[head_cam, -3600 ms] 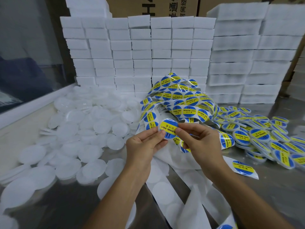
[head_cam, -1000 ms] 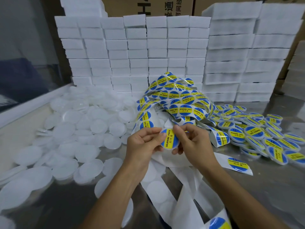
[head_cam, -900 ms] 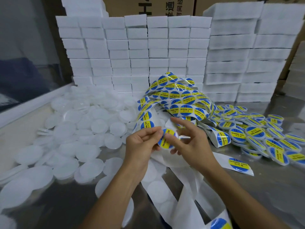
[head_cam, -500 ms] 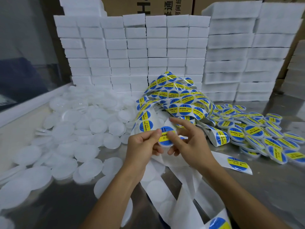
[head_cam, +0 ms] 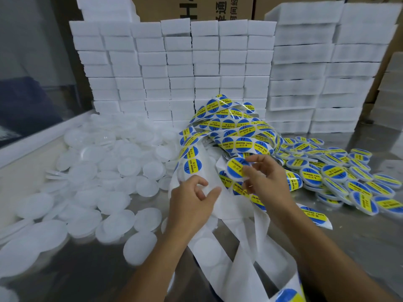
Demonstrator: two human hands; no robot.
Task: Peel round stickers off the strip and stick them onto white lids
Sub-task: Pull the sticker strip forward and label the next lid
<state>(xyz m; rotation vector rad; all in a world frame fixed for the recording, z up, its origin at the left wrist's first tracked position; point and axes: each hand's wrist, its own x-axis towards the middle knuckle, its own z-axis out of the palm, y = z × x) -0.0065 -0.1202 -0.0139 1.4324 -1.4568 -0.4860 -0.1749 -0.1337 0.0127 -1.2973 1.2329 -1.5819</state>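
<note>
A round blue-and-yellow sticker [head_cam: 236, 171], apparently on a thin white lid, was held up by the right hand [head_cam: 265, 182], pinched near its right edge between thumb and fingertips. The left hand [head_cam: 192, 203] was held just beside it at nine o'clock, fingers loosely curled and grasping nothing; whether its fingertips touched the white backing strip [head_cam: 220, 247] could not be told.

The tangled strip of unpeeled stickers [head_cam: 235, 131] was heaped at twelve o'clock from the hands, with spent backing trailing down toward six o'clock. Plain round white plastic lids [head_cam: 113, 171] were spread across the steel table [head_cam: 359, 243] from nine to eleven o'clock, and already labelled lids [head_cam: 340, 175] were piled at three o'clock. Stacked white boxes [head_cam: 196, 62] stood behind.

The stickers were judged very light, thin and floppy, tacky underneath and liable to crease or fold onto themselves; they would best be taken at the outermost edge, with the glue face kept off the fingers. The lids were judged light, fairly stiff and smooth, likely to slide on steel, so they would best be gripped by the rim while a sticker was pressed down from the centre outward.
</note>
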